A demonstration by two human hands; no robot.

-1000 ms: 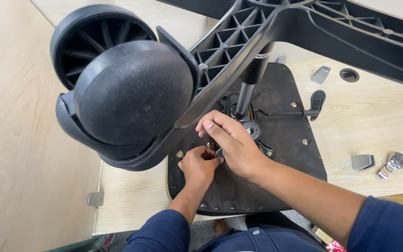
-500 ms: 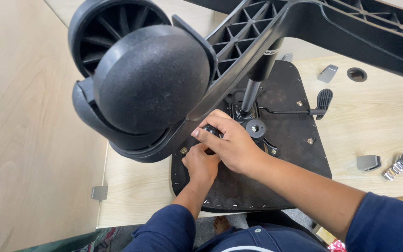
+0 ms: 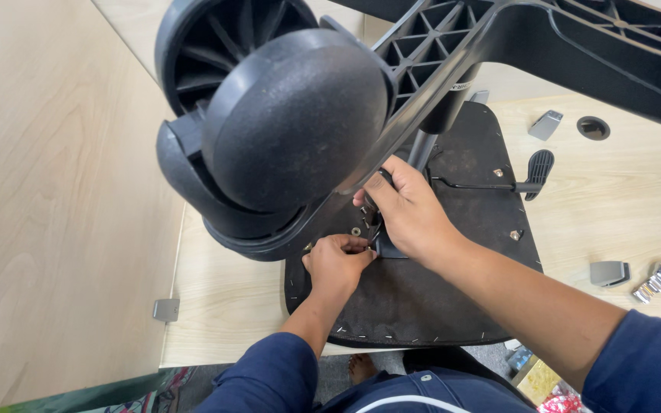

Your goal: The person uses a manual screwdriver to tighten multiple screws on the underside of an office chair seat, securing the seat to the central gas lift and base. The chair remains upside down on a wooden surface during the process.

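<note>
Head view: office chair inverted on the desk (image 3: 652,214), seat underside (image 3: 422,298) facing up, base leg with caster (image 3: 284,122) overhead. Mechanism plate under the gas column (image 3: 421,149) looks partly fastened: one screw (image 3: 356,230) seated beside the fingers, others likely still to fit. Left hand (image 3: 336,264) curled nearly closed, fingertips pinching something small, hidden; cannot tell what. Right hand (image 3: 407,210) closed around a dark tool or lever at the plate.
</note>
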